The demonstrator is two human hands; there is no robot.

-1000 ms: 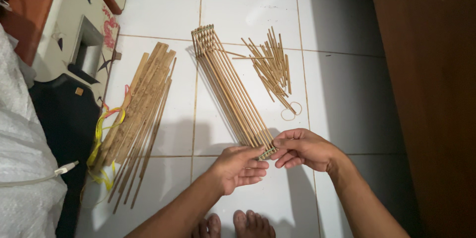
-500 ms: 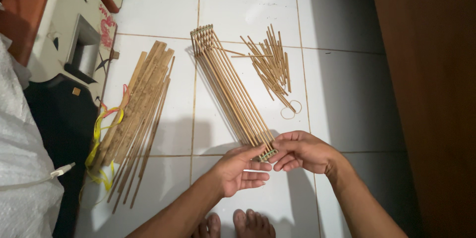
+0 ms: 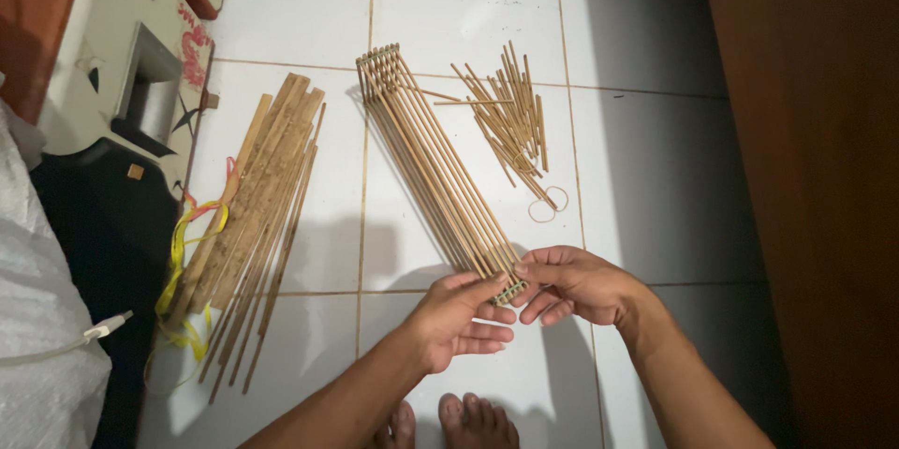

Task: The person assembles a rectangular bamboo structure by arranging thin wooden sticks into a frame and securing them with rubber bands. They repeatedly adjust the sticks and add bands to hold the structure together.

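Hands meet at the near end of a long flat panel of thin pale bamboo slats point(image 3: 435, 163), bound side by side and lying on the white tiled floor point(image 3: 300, 9). The panel's long axis runs from that near end up and leftward, away from the person, so nearly all of its length lies beyond both hands. The left hand point(image 3: 456, 320) sits just below the near end, its fingers curled up against the slat tips from the underside. The right hand point(image 3: 571, 282) comes in from the right side of the panel, thumb and forefinger pinched closed on the small woven crosspiece point(image 3: 510, 293) at the end. Both hands lie equally close to that end; neither reaches the far end.

Left of the panel rests a loose bundle of wider brown bamboo strips point(image 3: 253, 215) with a yellow plastic tie point(image 3: 183, 252) tangled at its lower side. Right of the panel lies a scatter of short bamboo sticks point(image 3: 510, 121) and a thin rubber band point(image 3: 548, 206). Below the panel the person's bare toes point(image 3: 449, 421) show at the frame's edge.

Fingers cover the crosspiece, so how the slats are fastened there cannot be made out, and whether the left hand truly grips or only supports is unclear.
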